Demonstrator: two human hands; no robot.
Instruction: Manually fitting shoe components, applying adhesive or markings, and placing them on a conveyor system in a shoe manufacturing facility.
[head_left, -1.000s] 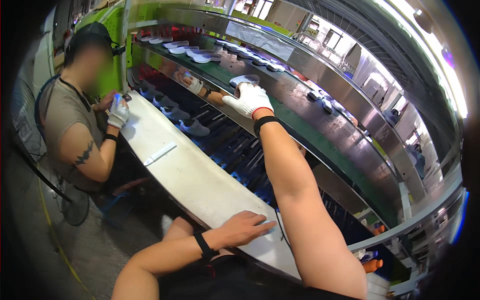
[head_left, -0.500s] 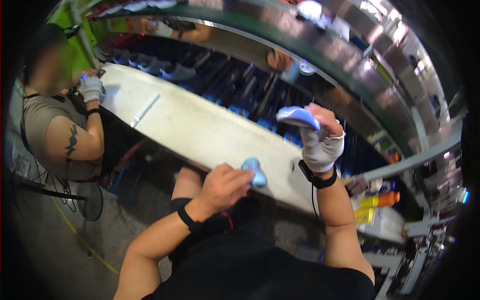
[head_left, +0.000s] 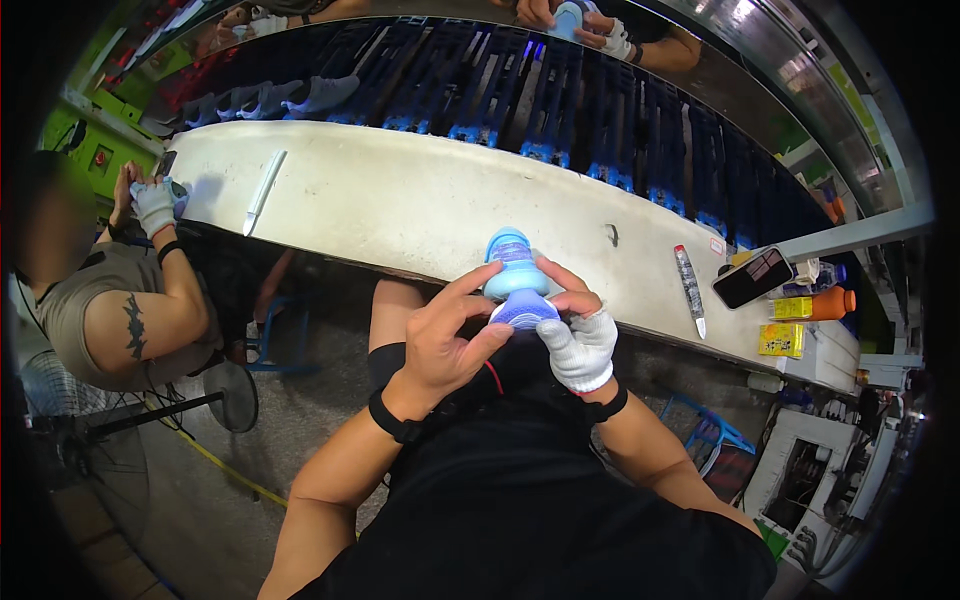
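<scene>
One light-blue shoe and a violet sole were together in both hands, in front of the body and at the near edge of the white worktop. The bare left hand had a narrow grip on their left side, its thumb by the sole. The right hand, in a white glove with some bare fingers, pinched them from the right; its grip was narrow too. How closely shoe and sole met could not be told. Both wrists wore black bands.

On the worktop, a red-ended pen-like tool lay to the right, near a phone, an orange bottle and a yellow box. A slim white tool lay well to the left. Beyond stood a dark rack with grey shoes at its left. A co-worker sat at the far left.
</scene>
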